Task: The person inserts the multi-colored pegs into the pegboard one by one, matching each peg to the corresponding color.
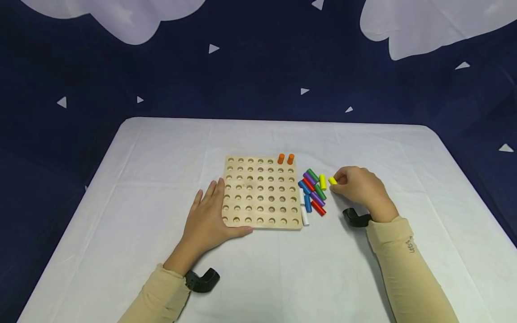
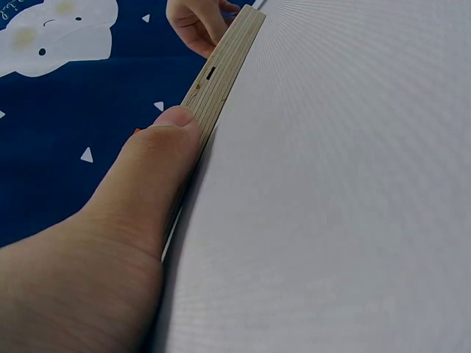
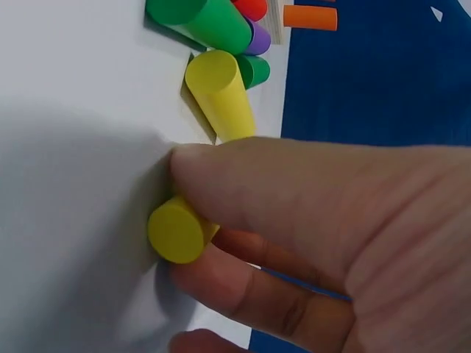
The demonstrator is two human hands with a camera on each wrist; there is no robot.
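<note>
A square wooden pegboard (image 1: 255, 193) with rows of round holes lies on the table. Two orange pegs (image 1: 286, 159) stand upright in its back row at the right. My left hand (image 1: 208, 222) rests against the board's front-left corner, fingers straight along the left side, thumb (image 2: 151, 158) pressed to the front edge. To the right of the board, my right hand (image 1: 359, 187) pinches a yellow peg (image 3: 176, 230) between thumb and fingers, low over the cloth. A second yellow peg (image 3: 223, 95) lies just beside that hand.
Between board and right hand lies a loose pile of pegs: green (image 1: 320, 192), purple (image 1: 317, 198), red (image 1: 318, 207), blue (image 1: 308, 203) and white (image 1: 304, 216). White cloth (image 1: 161, 152) covers the table. A dark blue patterned backdrop (image 1: 258, 72) hangs behind.
</note>
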